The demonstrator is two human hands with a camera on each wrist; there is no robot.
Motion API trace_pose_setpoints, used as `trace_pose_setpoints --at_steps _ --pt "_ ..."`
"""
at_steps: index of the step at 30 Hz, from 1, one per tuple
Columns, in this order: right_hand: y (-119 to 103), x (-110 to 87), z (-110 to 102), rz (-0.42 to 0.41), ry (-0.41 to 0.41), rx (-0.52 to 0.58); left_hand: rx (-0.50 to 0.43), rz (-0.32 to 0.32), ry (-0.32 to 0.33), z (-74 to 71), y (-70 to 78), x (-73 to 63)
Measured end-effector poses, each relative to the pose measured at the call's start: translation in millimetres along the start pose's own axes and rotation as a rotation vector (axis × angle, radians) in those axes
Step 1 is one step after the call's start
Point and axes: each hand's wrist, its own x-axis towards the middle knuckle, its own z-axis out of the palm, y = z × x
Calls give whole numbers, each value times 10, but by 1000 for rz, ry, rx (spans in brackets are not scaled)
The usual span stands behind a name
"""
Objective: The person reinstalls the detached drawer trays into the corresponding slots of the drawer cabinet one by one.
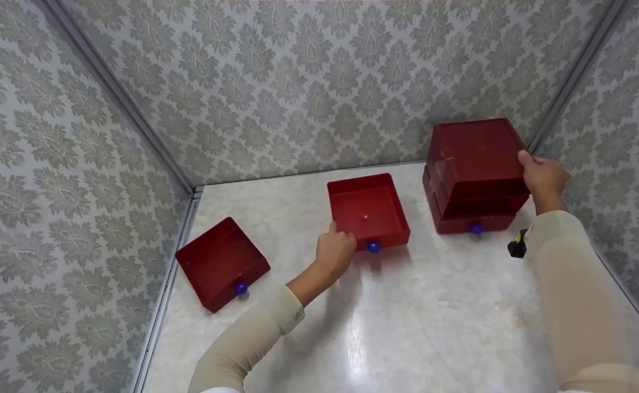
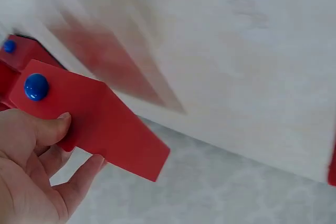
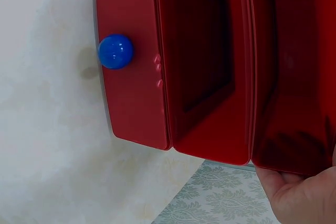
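My left hand [image 1: 336, 251] pinches a square red drawer [image 1: 367, 204] by its front left corner, beside its blue knob [image 1: 373, 247]. In the left wrist view the thumb lies on the drawer's front [image 2: 84, 98], with the other fingers behind and under it; its shadow falls on the table. My right hand [image 1: 546, 174] grips the right side of a dark red drawer cabinet [image 1: 478, 150], thumb at the top edge. The cabinet's two upper slots gape, while its bottom drawer [image 3: 131, 98] sits in place, blue knob outward.
Another red drawer [image 1: 221, 262] with a blue knob stands askew on the pale table [image 1: 407, 327] at the left. Patterned walls [image 1: 308, 82] enclose the table at back, left and right. A small black object [image 1: 518, 245] shows by the right cuff.
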Motion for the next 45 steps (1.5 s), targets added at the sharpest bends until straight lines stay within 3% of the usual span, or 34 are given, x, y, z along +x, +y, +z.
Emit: trace_pose_setpoints --at_steps 10,19,24,28,33,40,45 --pt "5 -4 2 -14 4 -21 68 197 257 -300 720 -373" --pt "3 -17 2 -37 -15 -21 84 274 317 -453 1103 -648" --pt "-1 -21 -2 -43 -6 -32 77 344 250 -554 1262 -736" --pt "-6 -19 -2 -31 -11 -34 65 388 219 -608 1408 -741" --pt "-1 -21 -25 -16 -16 -27 31 431 262 -623 1653 -687" --pt "15 -34 -23 -13 -24 -33 81 464 346 -539 1964 -455" --pt "-9 -34 -3 -14 -21 -13 93 434 367 -496 2050 -248"
